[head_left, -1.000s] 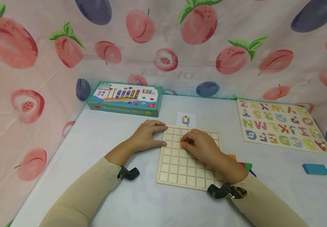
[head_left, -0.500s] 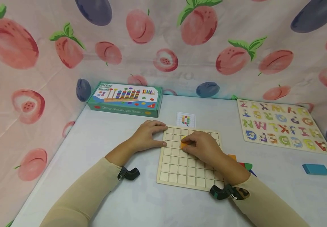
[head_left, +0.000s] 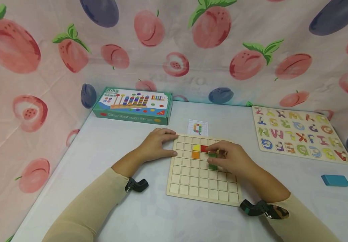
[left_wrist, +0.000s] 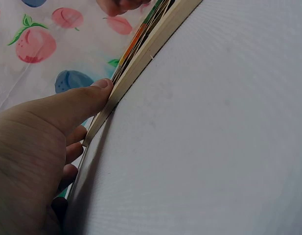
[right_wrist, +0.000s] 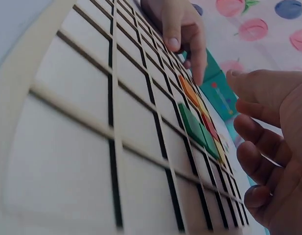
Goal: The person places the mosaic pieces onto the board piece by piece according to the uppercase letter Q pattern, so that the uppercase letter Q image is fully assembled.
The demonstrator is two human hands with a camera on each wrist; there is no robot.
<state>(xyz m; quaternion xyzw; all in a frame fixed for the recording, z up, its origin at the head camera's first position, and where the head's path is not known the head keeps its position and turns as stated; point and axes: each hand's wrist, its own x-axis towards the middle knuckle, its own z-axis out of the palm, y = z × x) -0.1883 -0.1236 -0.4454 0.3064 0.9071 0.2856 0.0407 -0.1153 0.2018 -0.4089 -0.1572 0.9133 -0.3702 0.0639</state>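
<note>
A wooden grid board [head_left: 189,181] lies on the white table. My left hand [head_left: 156,144] stays at its left edge; in the left wrist view the thumb [left_wrist: 94,95] touches the board's side, with the other fingers by the corner. Over the board's right half, my right hand [head_left: 234,159] holds nothing, its fingers loosely bent. Set in the grid are a yellow tile [head_left: 196,147], an orange tile [head_left: 195,155] below it, and a red tile [head_left: 203,148] beside the yellow. Green tiles [right_wrist: 191,123] sit further right, partly hidden by my right hand in the head view.
Just beyond the board lies a pattern card [head_left: 198,128]. A green Ring Challenge Game box [head_left: 131,117] stands at the back left. On the right are an alphabet puzzle board [head_left: 302,134] and a blue block [head_left: 335,180]. A fruit-print cloth [head_left: 174,43] hangs behind.
My right hand has let go of the orange tile and moved right, uncovering the yellow and red tiles. The loose pieces right of the board are now hidden by that arm. My left hand is still.
</note>
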